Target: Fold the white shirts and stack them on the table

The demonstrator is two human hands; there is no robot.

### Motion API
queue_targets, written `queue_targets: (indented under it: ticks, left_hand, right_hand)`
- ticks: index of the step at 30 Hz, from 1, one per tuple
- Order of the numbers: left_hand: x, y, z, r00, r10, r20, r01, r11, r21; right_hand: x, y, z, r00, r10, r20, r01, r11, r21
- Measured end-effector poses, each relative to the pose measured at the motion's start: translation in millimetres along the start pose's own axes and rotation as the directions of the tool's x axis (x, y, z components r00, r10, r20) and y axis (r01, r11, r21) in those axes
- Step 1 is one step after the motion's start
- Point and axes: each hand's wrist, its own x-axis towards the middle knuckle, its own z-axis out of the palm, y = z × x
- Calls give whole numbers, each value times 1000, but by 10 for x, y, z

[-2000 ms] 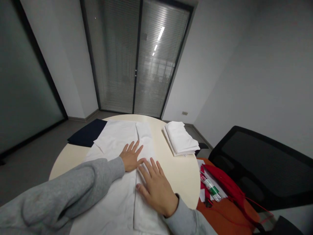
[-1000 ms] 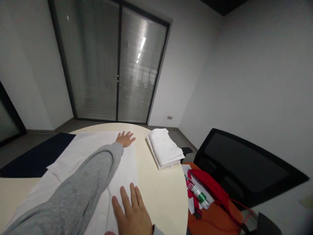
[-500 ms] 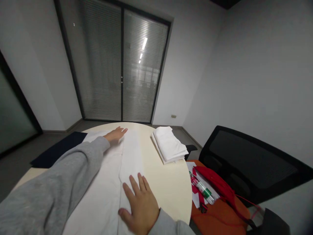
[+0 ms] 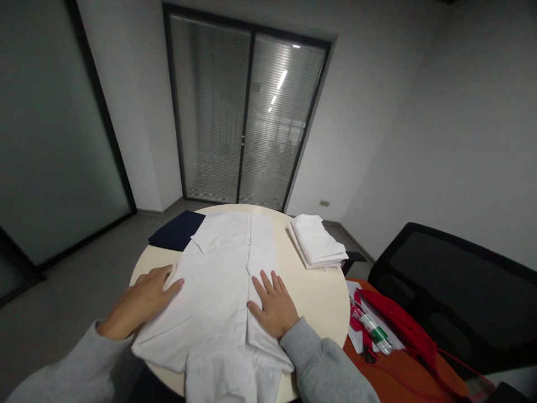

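A white shirt (image 4: 218, 285) lies spread on the round table (image 4: 312, 305), its front placket running lengthwise and its near end hanging over the front edge. My right hand (image 4: 274, 305) rests flat on the shirt's right part beside the placket, fingers spread. My left hand (image 4: 146, 299) is at the shirt's left edge, with its thumb apart from the fingers over the cloth. The left fingertips are partly hidden, and neither hand visibly grips the fabric.
A folded stack of white cloth (image 4: 316, 242) sits at the table's right rim. Dark navy folded fabric (image 4: 178, 230) lies at the far left. To the right, an orange-seated chair (image 4: 419, 375) holds a red bag (image 4: 398, 319) and a clear plastic bottle (image 4: 375, 330).
My left hand has drawn back from the shirt's far end to its left edge. My right hand stays on the right part. The view has shifted, showing more of the table's near side.
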Motion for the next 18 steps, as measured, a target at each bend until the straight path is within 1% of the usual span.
queue_targets:
  ticks: [2,4,7,9,11,12,14,16,18]
  left_hand:
    - [-168,21,64,998,-53,-37,53,999,12]
    - [-239,90,118,995,-72,-63,70,997,-33]
    - [-215,177,188,994,-88,-58,78,984,-158]
    - [-170,193,233,994,-91,-60,76,973,-219]
    - [-140,186,267,992,-91,-88,61,953,-298]
    - [-135,181,274,990,-90,-106,47,934,-355]
    - [-147,183,257,987,-81,-140,1,869,-495]
    - [-189,224,195,984,-64,-168,-53,790,-611]
    - [-256,317,101,978,-35,-206,-115,731,-672]
  right_hand:
    - [11,-14,-18,999,32,9,-32,999,-19]
    - [28,-31,-44,997,73,21,-72,997,-37]
    - [59,-41,-70,992,122,42,-120,992,-47]
    - [76,-30,-71,990,132,54,-129,991,-43]
    - [88,-12,-61,990,130,62,-128,991,-37]
    - [92,-2,-55,990,129,63,-127,991,-34]
    - [96,12,-41,990,125,61,-124,992,-31]
    - [98,19,-32,991,121,61,-119,992,-28]
    - [98,22,-27,991,118,64,-116,993,-28]
